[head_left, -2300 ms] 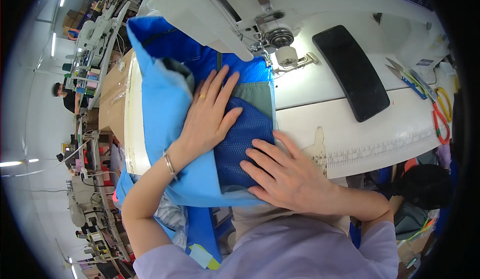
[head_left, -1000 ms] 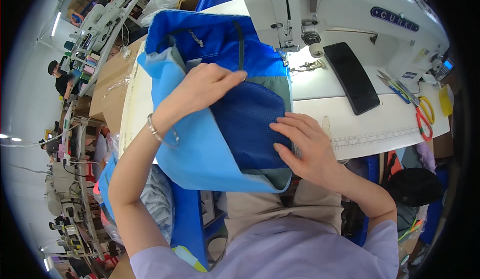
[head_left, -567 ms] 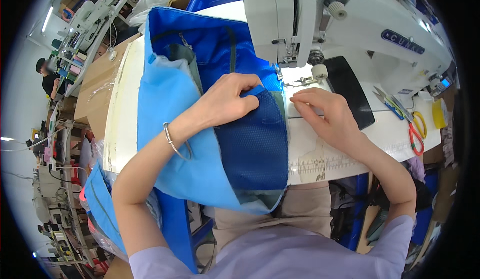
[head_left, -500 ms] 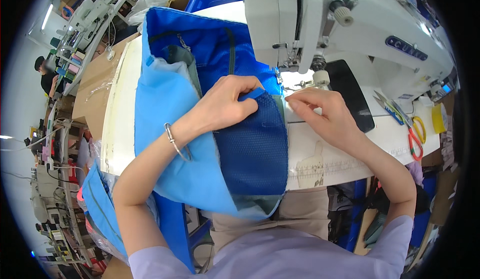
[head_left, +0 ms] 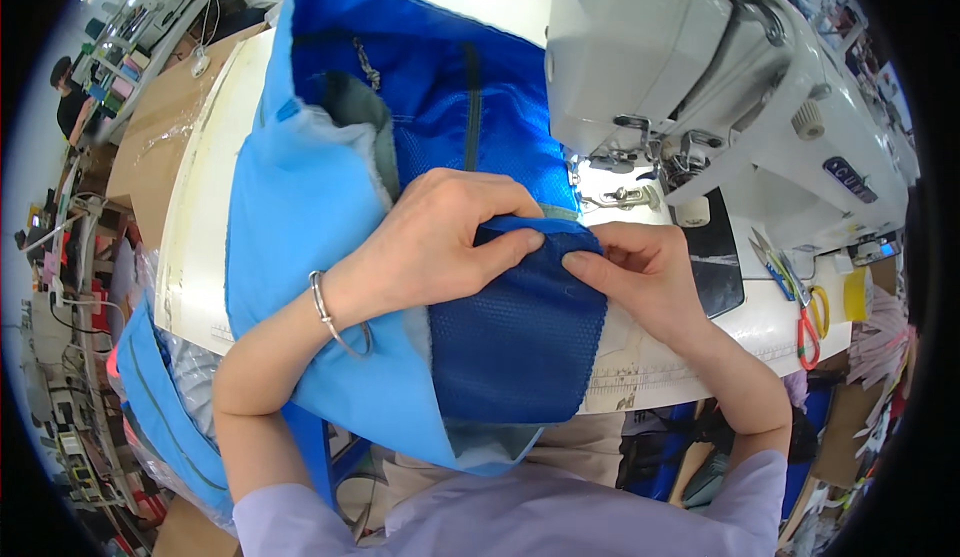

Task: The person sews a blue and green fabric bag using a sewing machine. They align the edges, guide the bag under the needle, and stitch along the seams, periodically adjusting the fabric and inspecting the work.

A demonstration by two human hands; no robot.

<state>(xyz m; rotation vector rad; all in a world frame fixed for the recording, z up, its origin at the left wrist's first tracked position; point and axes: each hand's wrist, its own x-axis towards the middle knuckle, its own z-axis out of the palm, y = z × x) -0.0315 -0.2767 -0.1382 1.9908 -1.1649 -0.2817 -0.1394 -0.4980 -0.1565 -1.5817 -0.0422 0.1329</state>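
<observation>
A blue fabric piece, perhaps a bag body, spreads over the table, with a light blue panel (head_left: 290, 207) on the left and a dark blue textured panel (head_left: 510, 347) in front. My left hand (head_left: 450, 242) pinches the dark panel's folded upper edge between thumb and fingers. Close beside it, my right hand (head_left: 645, 272) grips the same edge near its right corner. Just beyond the hands stands a white sewing machine (head_left: 640, 57); its lit presser foot (head_left: 577, 172) is beside the fabric. Grey-green trim shows behind the folded edge.
Scissors with red handles (head_left: 808, 337) and a roll of yellow tape (head_left: 857, 295) lie on the right of the white table (head_left: 195, 257). More blue fabric (head_left: 170, 397) hangs in plastic at lower left. A person (head_left: 72, 102) is in the far left background.
My right hand has closed on the dark panel's upper right corner. The edge now lies folded between both hands, slightly nearer me than the presser foot. The head view has shifted.
</observation>
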